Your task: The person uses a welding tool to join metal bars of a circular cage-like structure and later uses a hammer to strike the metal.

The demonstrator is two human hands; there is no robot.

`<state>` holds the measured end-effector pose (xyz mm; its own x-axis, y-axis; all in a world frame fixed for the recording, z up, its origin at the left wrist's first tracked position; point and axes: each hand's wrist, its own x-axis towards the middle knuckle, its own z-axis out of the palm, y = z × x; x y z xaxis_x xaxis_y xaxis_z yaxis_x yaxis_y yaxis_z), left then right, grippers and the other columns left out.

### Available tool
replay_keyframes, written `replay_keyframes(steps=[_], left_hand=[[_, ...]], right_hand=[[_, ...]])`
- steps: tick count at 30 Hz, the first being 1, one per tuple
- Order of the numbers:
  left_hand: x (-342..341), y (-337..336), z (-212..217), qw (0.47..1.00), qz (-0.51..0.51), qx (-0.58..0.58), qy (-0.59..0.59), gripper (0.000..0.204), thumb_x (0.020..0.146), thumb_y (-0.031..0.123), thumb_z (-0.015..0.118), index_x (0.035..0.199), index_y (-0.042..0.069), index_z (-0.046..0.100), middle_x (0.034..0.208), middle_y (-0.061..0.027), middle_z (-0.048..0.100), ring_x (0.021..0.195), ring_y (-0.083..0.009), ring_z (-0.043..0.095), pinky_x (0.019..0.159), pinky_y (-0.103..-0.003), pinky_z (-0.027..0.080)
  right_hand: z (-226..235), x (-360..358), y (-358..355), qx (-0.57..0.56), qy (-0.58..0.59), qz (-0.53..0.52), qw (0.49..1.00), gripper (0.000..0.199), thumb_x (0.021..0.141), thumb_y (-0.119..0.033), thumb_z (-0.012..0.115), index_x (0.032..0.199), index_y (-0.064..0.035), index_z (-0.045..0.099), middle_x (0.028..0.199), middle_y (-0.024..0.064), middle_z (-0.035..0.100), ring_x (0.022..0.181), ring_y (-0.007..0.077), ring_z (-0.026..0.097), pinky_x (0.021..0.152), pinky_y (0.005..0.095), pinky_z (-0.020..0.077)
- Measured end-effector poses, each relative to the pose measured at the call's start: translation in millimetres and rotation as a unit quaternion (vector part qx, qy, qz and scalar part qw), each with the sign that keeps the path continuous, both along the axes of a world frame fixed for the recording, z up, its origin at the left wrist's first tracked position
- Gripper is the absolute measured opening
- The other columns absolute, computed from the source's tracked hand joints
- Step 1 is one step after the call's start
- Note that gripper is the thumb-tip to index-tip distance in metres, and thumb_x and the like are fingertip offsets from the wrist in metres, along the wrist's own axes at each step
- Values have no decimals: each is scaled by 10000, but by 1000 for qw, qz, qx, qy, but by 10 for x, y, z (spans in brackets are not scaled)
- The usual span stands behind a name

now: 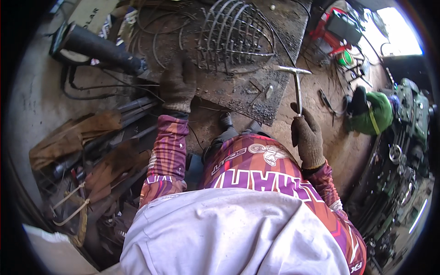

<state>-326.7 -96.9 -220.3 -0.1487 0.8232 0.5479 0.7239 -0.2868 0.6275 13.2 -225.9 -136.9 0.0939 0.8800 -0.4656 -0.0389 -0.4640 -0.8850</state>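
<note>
Right hand (307, 137) grips a chipping hammer (297, 87) beside the wire basket (233, 36); left hand (178, 85) lies flat, open, near it—a glancing blow could strike those fingers.

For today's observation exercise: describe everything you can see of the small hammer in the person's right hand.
The hammer is slim, bare grey metal: a thin straight shaft topped by a narrow crosswise head, forming a T. It stands nearly upright, head up, above the edge of the dark steel plate. The gloved right hand grips its lower end; nothing else touches it.
</note>
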Motion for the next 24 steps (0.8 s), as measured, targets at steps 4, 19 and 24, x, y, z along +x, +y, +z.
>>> replay_keyframes(steps=[4, 19, 24], left_hand=[[-22, 28, 56, 1000, 9, 9, 8, 211, 982, 201, 632, 1130, 70, 706, 945, -210, 726, 872, -409, 721, 764, -449, 577], [-220, 117, 134, 983, -149, -93, 47, 248, 988, 198, 627, 1157, 42, 722, 1059, -194, 742, 997, -353, 725, 870, -401, 562], [-335, 151, 206, 963, -220, -156, -5, 286, 1003, 230, 630, 1199, 38, 711, 1102, -189, 731, 1038, -342, 715, 889, -405, 554]], right_hand=[[66, -59, 44, -12, 4, 28, 1000, 410, 1082, -203, 517, 1427, 16, 545, 705, -49, 479, 530, 34, 422, 460, 209, 338], [54, -782, 4, -62, 6, -59, 996, 432, 1037, -207, 536, 1392, 37, 570, 783, 9, 594, 521, 59, 497, 449, 226, 387], [11, -1098, -118, -68, 54, -128, 988, 461, 1037, -195, 538, 1448, 12, 517, 764, 7, 569, 490, 62, 465, 424, 227, 364]])
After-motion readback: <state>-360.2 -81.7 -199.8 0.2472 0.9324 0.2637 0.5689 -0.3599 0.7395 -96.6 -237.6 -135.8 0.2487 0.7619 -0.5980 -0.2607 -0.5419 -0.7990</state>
